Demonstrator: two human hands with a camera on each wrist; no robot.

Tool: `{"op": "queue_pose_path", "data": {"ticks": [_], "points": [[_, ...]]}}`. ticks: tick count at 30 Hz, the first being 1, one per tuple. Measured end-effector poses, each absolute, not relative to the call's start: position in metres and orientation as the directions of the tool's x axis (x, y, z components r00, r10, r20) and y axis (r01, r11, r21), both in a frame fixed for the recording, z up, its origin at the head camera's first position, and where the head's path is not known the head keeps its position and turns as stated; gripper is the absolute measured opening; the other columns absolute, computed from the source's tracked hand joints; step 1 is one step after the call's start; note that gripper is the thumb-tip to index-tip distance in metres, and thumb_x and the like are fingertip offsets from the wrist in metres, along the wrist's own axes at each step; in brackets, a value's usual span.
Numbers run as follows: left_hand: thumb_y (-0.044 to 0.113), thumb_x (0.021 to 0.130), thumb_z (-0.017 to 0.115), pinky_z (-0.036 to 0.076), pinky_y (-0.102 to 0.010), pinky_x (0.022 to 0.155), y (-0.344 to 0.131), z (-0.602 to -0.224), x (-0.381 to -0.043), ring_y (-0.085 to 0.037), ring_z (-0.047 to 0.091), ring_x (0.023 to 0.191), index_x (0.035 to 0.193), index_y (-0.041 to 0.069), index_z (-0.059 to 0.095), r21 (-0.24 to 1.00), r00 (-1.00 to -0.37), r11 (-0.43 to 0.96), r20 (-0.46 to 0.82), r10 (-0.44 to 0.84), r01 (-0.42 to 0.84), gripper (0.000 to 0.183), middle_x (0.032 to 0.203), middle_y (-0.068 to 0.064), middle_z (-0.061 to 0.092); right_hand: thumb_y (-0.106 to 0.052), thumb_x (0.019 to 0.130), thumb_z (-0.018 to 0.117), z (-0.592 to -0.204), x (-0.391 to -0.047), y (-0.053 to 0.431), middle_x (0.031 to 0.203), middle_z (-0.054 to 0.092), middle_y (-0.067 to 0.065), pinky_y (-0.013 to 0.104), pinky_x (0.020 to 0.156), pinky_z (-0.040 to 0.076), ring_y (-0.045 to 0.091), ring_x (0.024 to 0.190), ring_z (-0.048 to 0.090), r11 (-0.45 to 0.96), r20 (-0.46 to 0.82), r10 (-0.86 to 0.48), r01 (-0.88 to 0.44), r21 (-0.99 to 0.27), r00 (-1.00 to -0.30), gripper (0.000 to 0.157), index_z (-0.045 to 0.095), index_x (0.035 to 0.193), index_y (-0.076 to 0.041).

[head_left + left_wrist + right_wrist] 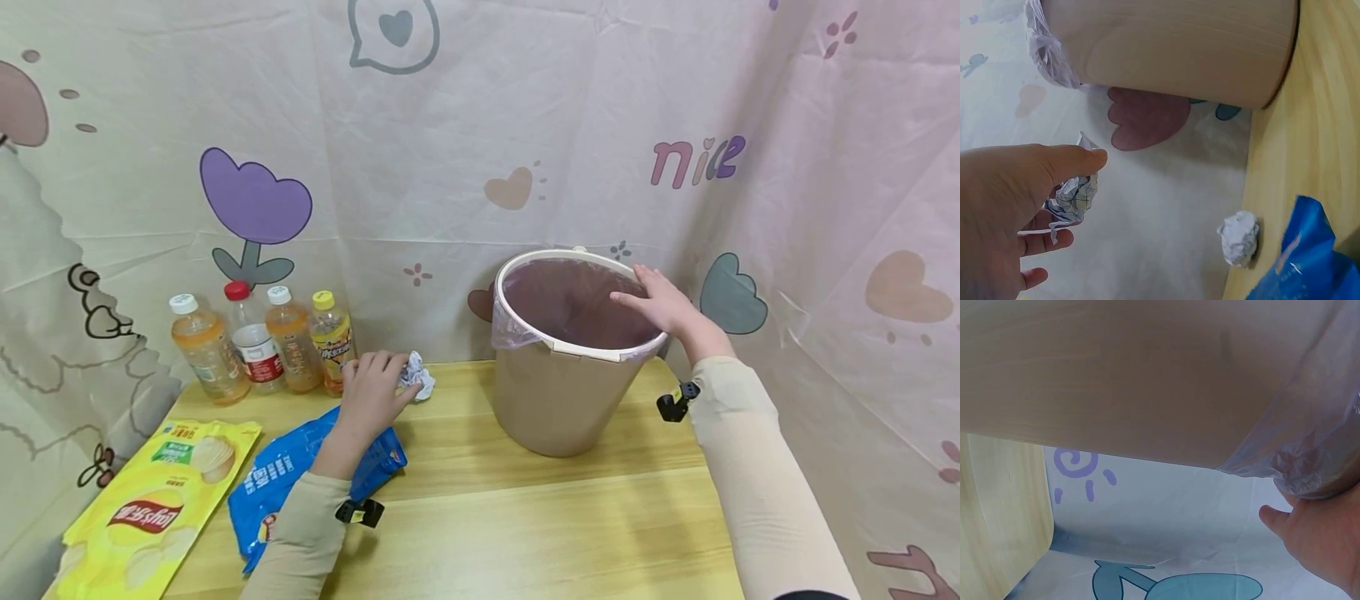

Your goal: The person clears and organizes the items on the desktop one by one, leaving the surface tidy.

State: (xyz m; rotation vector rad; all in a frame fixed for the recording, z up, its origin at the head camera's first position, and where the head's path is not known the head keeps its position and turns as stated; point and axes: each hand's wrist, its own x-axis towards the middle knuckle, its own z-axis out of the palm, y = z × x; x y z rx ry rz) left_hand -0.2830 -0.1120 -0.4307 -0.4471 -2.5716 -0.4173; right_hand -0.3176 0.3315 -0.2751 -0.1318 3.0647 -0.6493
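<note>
My left hand [371,396] is raised above the table by the bottles, its back to the head camera. In the left wrist view its thumb and fingers pinch a crumpled paper ball [1075,195] with dark lines on it. Another white paper ball [1239,239] lies on the table below. My right hand [663,307] holds the right side of the rim of a beige trash bin [562,400], with the thumb over the opening. A thin clear bag [1300,447] lines the bin and folds down over its rim.
Several drink bottles stand at the back left, one a clear bottle [255,342] with a red cap. Before them lie a blue snack bag [292,462] and a yellow chip bag [153,508] on the wooden table [540,533]. A printed curtain [450,150] hangs behind.
</note>
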Motion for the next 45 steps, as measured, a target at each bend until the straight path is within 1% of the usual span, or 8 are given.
{"op": "queue_pose_path", "data": {"ticks": [3,9,18,22,30,38,45], "points": [[0.041,0.082,0.077,0.035,-0.053,0.09,-0.109,-0.425,-0.281,-0.033,0.054,0.109,0.119,0.011,0.064,0.194,-0.81,0.898,0.535,0.241,0.396,0.049,0.113,-0.011,0.064,-0.058,0.097,0.043,-0.274,-0.317,0.332,0.162,0.001,0.024,0.06,0.12,0.001,0.043,0.15,-0.005,0.91,0.008,-0.081,-0.078,-0.408,-0.997,0.091,0.004,0.155,0.0],[0.043,0.081,0.077,0.036,-0.053,0.092,-0.103,-0.414,-0.278,-0.032,0.054,0.109,0.117,0.011,0.065,0.181,-0.8,0.896,0.545,0.252,0.405,0.05,0.113,-0.011,0.065,-0.058,0.096,0.043,-0.273,-0.316,0.332,0.162,0.001,0.024,0.06,0.119,0.001,0.044,0.15,-0.003,0.908,0.006,-0.075,-0.071,-0.413,-0.997,0.092,0.004,0.155,0.001],[0.047,0.079,0.077,0.037,-0.049,0.087,-0.094,-0.4,-0.278,-0.03,0.057,0.102,0.113,0.011,0.067,0.134,-0.729,0.88,0.624,0.282,0.455,0.051,0.106,-0.01,0.067,-0.058,0.096,0.043,-0.273,-0.315,0.333,0.162,0.001,0.024,0.06,0.119,0.001,0.043,0.15,-0.005,0.907,0.007,-0.074,-0.07,-0.416,-0.997,0.092,0.004,0.155,0.0],[0.048,0.078,0.078,0.037,-0.049,0.087,-0.09,-0.395,-0.28,-0.03,0.057,0.102,0.113,0.01,0.067,0.126,-0.709,0.874,0.644,0.288,0.469,0.053,0.106,-0.01,0.068,-0.058,0.097,0.043,-0.273,-0.315,0.333,0.162,0.001,0.024,0.061,0.119,0.001,0.043,0.15,-0.005,0.907,0.006,-0.075,-0.071,-0.416,-0.997,0.092,0.004,0.155,0.001],[0.049,0.078,0.077,0.037,-0.05,0.088,-0.085,-0.385,-0.281,-0.03,0.057,0.102,0.115,0.01,0.067,0.136,-0.696,0.863,0.657,0.288,0.486,0.054,0.108,-0.01,0.068,-0.059,0.096,0.043,-0.274,-0.317,0.332,0.162,0.002,0.024,0.06,0.119,0.002,0.043,0.15,-0.004,0.907,0.006,-0.079,-0.075,-0.414,-0.997,0.092,0.006,0.155,0.001],[0.051,0.078,0.076,0.039,-0.05,0.088,-0.078,-0.374,-0.282,-0.03,0.057,0.101,0.113,0.01,0.068,0.121,-0.652,0.851,0.7,0.292,0.511,0.054,0.107,-0.009,0.069,-0.058,0.097,0.043,-0.274,-0.317,0.332,0.162,0.003,0.024,0.06,0.12,0.002,0.043,0.15,-0.003,0.906,0.014,-0.08,-0.078,-0.415,-0.997,0.091,0.006,0.155,0.001],[0.054,0.08,0.073,0.038,-0.05,0.09,-0.069,-0.361,-0.283,-0.03,0.058,0.102,0.115,0.01,0.067,0.14,-0.65,0.842,0.705,0.285,0.521,0.056,0.108,-0.009,0.069,-0.059,0.096,0.043,-0.273,-0.316,0.33,0.162,0.002,0.024,0.06,0.119,0.002,0.043,0.15,-0.004,0.905,0.01,-0.074,-0.071,-0.419,-0.997,0.091,0.005,0.155,0.001]]}}
